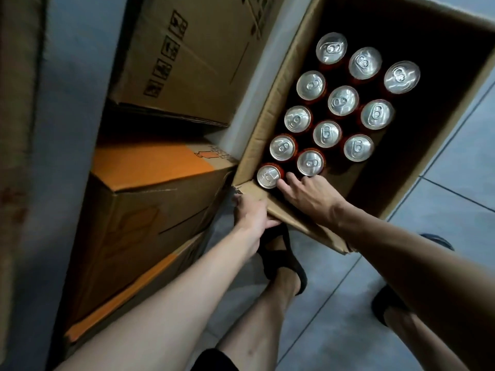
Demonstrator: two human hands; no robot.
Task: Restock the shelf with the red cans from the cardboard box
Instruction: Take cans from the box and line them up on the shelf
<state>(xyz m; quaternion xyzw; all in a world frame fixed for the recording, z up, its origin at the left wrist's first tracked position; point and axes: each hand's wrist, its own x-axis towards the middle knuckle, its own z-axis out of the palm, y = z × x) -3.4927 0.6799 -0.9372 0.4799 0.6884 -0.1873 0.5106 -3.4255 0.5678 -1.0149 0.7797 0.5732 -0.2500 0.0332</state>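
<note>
Two bare forearms are reaching forward and down from the bottom of the view, above the person's legs and two feet in black footwear (pixel 284 263) that are standing on a pale tiled floor (pixel 455 199). Just beyond the feet, the left hand (pixel 251 215) is gripping the near corner of the open cardboard box (pixel 300 226), its fingers curling round the edge of the near wall where the torn flap is folding outward. Beside it the right hand (pixel 308 194) is dipping over that same wall into the box, palm down, wrist angling toward the left, fingers (pixel 292 179) fairly straight and loosely spread and holding nothing; the forefinger tip is sitting at the rim of the nearest can (pixel 268 175), though whether it is touching or only just beside it cannot be told. Twelve red cans (pixel 342 100) are standing upright in the box, silver tops and pull tabs facing up, running away in three slanting rows along the left wall, with the right part of the box lying in deep shadow. Left of the box, an orange-topped carton (pixel 160 167) is sitting close against its corner, and farther back a brown carton (pixel 187 62) printed with handling symbols is resting above it.
</note>
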